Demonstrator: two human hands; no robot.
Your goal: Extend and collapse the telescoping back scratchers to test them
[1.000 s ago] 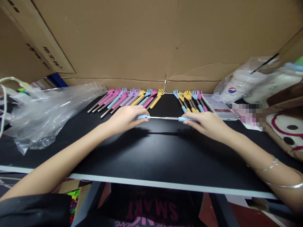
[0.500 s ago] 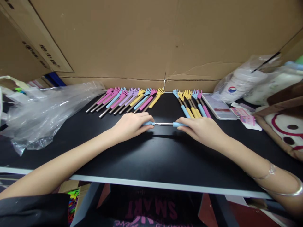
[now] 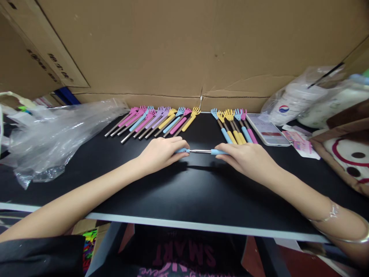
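Between my hands is a light-blue back scratcher with a metal rod, held level above the black table. My left hand pinches its blue end on the left, mostly covered by the fingers. At the other end, my right hand grips the blue handle, whose far part is hidden in the palm. Behind my left hand lies a row of back scratchers in pink, blue, purple and yellow. A smaller group of back scratchers with claw-shaped heads lies behind my right hand.
A clear plastic bag lies on the left of the black table. To the right are a phone, pink-printed cards, a bagged cup and a brown bag. Cardboard stands along the back.
My left hand and the blue end in it have shifted very slightly to the right. Both hands keep their grip; the rows of back scratchers stay as they were.
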